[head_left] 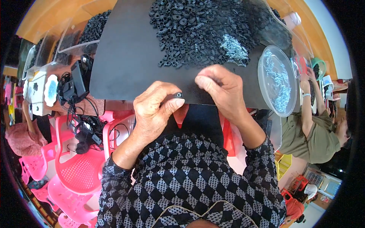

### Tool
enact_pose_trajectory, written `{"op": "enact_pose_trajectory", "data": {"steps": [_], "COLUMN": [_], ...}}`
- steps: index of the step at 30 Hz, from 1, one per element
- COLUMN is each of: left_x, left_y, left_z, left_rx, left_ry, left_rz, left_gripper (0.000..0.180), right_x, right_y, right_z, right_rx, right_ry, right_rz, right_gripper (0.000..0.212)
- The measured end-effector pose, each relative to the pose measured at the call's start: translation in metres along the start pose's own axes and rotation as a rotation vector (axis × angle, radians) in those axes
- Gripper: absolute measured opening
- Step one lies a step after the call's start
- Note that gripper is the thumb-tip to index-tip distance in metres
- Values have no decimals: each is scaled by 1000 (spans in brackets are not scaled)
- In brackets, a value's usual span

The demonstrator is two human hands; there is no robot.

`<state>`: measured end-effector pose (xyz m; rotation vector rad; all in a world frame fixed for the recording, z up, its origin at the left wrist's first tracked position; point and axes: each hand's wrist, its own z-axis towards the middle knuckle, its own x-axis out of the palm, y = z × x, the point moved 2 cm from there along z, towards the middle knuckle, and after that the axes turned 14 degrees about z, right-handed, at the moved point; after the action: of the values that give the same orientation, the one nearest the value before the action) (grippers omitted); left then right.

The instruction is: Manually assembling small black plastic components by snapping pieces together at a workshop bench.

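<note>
Between the thumb and forefinger of my left hand (154, 108) is a small black plastic part (179, 95), its open end facing up. My right hand (224, 89) is a short way to the right, thumb and fingers pinched together; whatever they hold, if anything, is hidden. Both hands are above the near edge of a dark board (125, 57). Beyond them spreads a big heap of small black plastic parts (190, 34), with a little pile of shiny metal springs (235, 49) on its right side. More springs lie in a clear round tub (277, 83) to the right.
Clear bins of black parts (95, 28) stand at the far left. Black power adapters and tangled cables (78, 81) lie left of the board. Pink plastic chairs (81, 171) are at the left. A person in an olive top (317, 133) works at the right; another person sits far left.
</note>
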<state>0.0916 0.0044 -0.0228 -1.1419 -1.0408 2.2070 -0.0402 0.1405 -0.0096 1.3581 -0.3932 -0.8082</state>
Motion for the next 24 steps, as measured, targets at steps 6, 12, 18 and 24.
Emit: {"op": "enact_pose_trajectory", "data": {"steps": [6, 12, 18, 24], "left_x": [-9, -11, -14, -16], "left_y": [1, 1, 4, 7], "left_z": [3, 3, 6, 7], "left_rx": [-53, -83, -77, -112], "left_ry": [-25, -32, -42, -36], "left_rz": [7, -10, 17, 0], "left_gripper": [15, 15, 16, 16], "right_x": [18, 33, 32, 35], "right_y": [-2, -3, 2, 1], "right_z": [27, 36, 37, 37], "right_rx": [-524, -605, -594, -644], "right_ry": [41, 180, 254, 298], "right_rz": [-537, -749, -791, -760], "right_gripper": [21, 11, 4, 12]}}
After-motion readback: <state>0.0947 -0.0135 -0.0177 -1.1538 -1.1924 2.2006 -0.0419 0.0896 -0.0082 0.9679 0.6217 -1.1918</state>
